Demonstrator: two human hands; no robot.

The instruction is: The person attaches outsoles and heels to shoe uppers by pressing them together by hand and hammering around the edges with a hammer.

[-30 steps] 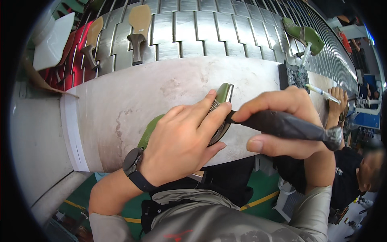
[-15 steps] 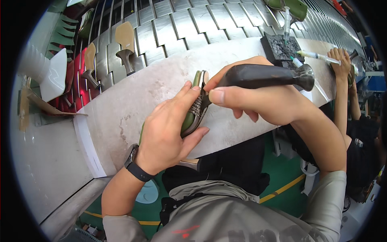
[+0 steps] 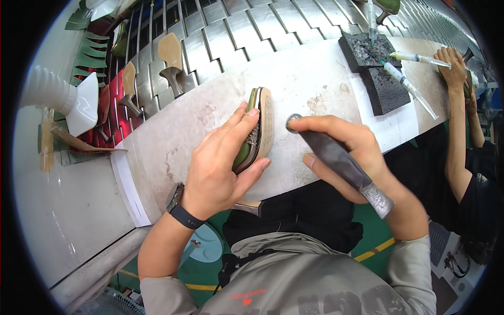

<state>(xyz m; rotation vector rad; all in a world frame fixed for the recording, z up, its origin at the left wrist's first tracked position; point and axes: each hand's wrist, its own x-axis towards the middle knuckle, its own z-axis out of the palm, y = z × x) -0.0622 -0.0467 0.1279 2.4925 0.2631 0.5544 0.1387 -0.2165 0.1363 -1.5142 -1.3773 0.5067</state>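
My left hand (image 3: 218,165) is closed around a green high-heeled shoe (image 3: 266,121), holding it tilted on its side over the worktable. The tan sole faces right, and a wrinkled silvery band shows by my fingers. Below my wrist, the heel (image 3: 249,208) sticks out past the table's near edge. My right hand (image 3: 357,142) grips a dark metal shoemaker's hammer (image 3: 336,157), apart from the shoe on its right. The hammer's round end points toward the shoe, under my index finger; its flared flat end points down toward my right forearm.
The pale worktable (image 3: 299,89) borders a slatted metal conveyor (image 3: 252,31) carrying tan-soled shoes (image 3: 170,50). At the right are black foam blocks (image 3: 386,89) with syringes (image 3: 409,84) and a co-worker's hand (image 3: 451,68). A white duct hood (image 3: 84,105) stands left.
The hammer has left the shoe's sole edge, moving right, and has been turned end for end in my right hand. The shoe has rolled slightly, showing more of its sole.
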